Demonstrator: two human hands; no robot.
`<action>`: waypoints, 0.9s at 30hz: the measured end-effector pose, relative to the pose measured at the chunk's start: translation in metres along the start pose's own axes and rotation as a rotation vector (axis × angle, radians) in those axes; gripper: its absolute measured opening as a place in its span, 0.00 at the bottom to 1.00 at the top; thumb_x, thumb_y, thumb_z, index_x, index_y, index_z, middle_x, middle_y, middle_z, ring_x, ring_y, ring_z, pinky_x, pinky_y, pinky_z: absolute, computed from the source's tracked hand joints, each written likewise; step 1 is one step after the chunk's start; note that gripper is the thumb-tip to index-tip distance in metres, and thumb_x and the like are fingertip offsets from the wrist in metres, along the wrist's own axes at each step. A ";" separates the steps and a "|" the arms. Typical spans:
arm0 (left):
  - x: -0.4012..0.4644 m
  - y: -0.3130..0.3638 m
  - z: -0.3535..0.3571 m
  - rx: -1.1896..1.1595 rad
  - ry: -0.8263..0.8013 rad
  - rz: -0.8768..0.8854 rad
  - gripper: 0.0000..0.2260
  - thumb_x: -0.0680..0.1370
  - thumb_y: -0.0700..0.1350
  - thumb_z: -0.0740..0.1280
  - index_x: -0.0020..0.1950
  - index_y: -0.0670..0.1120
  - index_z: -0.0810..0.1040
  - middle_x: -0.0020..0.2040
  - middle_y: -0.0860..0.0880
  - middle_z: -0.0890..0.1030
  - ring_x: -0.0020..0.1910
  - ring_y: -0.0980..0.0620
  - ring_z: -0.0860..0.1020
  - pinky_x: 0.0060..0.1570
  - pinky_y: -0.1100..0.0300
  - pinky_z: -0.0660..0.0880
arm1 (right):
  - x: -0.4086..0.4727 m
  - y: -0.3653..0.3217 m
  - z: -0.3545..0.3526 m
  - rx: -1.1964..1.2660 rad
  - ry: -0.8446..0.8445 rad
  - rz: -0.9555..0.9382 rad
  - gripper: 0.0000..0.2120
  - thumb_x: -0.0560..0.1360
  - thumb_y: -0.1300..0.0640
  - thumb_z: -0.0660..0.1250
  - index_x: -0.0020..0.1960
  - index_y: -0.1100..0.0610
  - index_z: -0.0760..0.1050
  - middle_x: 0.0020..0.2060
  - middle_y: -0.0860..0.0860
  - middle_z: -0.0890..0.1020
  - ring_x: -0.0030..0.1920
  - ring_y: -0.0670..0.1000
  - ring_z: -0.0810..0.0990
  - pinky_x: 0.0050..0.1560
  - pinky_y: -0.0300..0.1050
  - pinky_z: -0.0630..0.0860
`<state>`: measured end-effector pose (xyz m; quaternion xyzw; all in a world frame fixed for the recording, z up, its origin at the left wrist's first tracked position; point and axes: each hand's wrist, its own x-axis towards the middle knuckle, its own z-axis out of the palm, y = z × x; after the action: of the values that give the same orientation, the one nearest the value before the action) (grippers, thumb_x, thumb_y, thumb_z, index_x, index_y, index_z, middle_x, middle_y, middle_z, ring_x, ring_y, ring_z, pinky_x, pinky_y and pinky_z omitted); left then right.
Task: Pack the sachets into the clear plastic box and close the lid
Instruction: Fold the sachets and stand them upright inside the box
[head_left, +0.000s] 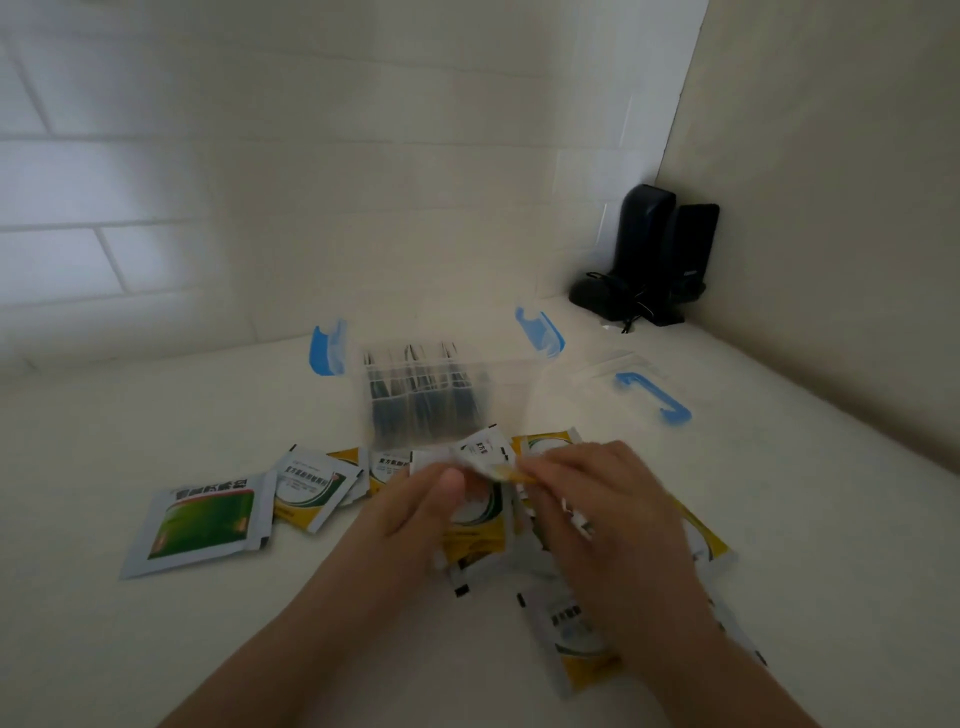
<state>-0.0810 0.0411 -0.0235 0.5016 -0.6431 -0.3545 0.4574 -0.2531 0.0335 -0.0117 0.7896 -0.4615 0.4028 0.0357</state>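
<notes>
Nearest, yellow-and-white sachets (576, 631) lie heaped on the pale tabletop (156, 649). Above them, left hand (415, 506) and right hand (597, 499) together pinch one white sachet (480, 457), blurred. A green sachet (200, 522) lies apart at left. Beyond, the clear plastic box (426, 400) stands open with dark packets upright inside, blue latches (327, 348) flared; its lid (639, 389) rests to the right. Black speakers (649, 254) occupy the far corner.

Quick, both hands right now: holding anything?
Left hand: pinches a white-and-yellow sachet.
Right hand: pinches that same sachet's other side.
</notes>
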 end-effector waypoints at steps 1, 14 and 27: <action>-0.001 0.004 0.000 -0.074 0.034 -0.026 0.15 0.72 0.57 0.54 0.34 0.74 0.76 0.37 0.76 0.77 0.41 0.81 0.71 0.36 0.86 0.64 | -0.002 -0.007 0.004 -0.003 -0.066 -0.047 0.14 0.73 0.51 0.60 0.51 0.54 0.81 0.43 0.50 0.83 0.44 0.49 0.78 0.45 0.41 0.76; 0.000 -0.001 -0.015 -0.081 -0.148 0.120 0.23 0.76 0.37 0.62 0.58 0.65 0.63 0.47 0.63 0.78 0.47 0.60 0.80 0.42 0.67 0.77 | -0.003 -0.008 0.012 0.622 -0.315 0.400 0.35 0.67 0.51 0.73 0.58 0.25 0.54 0.51 0.32 0.74 0.52 0.32 0.75 0.45 0.25 0.75; -0.028 -0.009 -0.034 -0.020 0.013 -0.086 0.27 0.70 0.26 0.63 0.54 0.57 0.63 0.49 0.51 0.78 0.48 0.55 0.79 0.51 0.63 0.75 | -0.013 -0.049 0.055 0.349 -0.568 0.160 0.27 0.67 0.45 0.69 0.48 0.24 0.53 0.49 0.30 0.67 0.49 0.32 0.66 0.48 0.20 0.60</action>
<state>-0.0441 0.0665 -0.0272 0.5263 -0.6143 -0.3771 0.4511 -0.1860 0.0475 -0.0422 0.8258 -0.4375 0.2411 -0.2618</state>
